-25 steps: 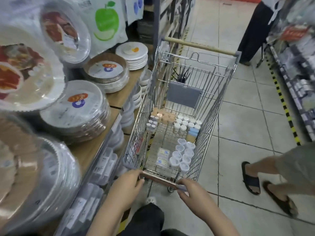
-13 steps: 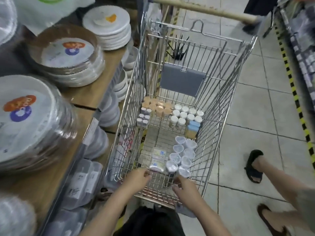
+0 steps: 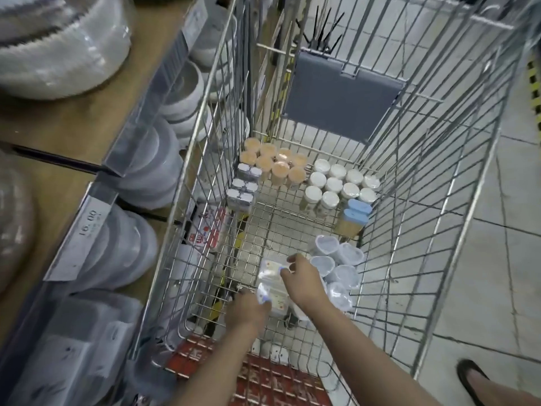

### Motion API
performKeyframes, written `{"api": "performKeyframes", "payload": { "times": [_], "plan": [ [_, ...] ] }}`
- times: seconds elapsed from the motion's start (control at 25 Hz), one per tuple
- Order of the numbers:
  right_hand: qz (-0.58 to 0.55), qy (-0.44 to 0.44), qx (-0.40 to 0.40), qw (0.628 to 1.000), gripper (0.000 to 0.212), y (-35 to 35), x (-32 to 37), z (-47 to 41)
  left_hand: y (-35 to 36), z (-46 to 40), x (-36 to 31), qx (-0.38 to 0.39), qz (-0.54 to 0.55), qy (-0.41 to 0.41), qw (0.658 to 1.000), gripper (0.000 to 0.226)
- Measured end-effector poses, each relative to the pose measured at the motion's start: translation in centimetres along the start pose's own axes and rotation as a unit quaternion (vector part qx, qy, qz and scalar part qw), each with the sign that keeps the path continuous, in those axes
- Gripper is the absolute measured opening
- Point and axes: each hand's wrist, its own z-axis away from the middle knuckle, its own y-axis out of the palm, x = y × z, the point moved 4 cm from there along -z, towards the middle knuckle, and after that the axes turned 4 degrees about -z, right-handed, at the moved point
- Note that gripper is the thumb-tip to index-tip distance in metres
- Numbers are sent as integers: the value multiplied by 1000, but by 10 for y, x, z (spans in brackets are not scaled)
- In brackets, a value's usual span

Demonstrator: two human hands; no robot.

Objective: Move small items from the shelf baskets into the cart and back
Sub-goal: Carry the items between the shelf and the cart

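fingers [image 3: 288,271] now pinching packets [image 3: 270,269], cart [image 3: 439,200] nearer

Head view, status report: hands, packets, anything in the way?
Both hands down in the cart. Left hand grips near flat packet; right hand pinches far packet. Clear tubs crowd right side.

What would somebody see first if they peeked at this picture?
Probably the big wire cart, with two hands reaching down into it: the left hand and right hand each grip a small flat packet near its front end. At its far end stand orange-lidded jars beside white-lidded jars.
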Motion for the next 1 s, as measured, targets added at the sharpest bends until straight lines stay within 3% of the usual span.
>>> {"api": "performKeyframes", "payload": {
  "times": [0.28, 0.56, 0.76, 1.0],
  "plan": [
    [105, -18, 13, 994, 36, 18, -6, -37, 43, -34, 3, 4, -1, -44, 999, 68],
    [187, 8, 45, 981, 38, 45, -8, -58, 20, -35, 2, -42, 58, -63, 995, 34],
    [317, -9, 55, 947, 51, 65, -8, -77, -24, -42, 27, -77, 16, -55, 995, 23],
    [385, -26, 43, 922, 43, 73, -14, -85, -58, -42, 39, -133, 59, -31, 989, 25]
  ]
}}
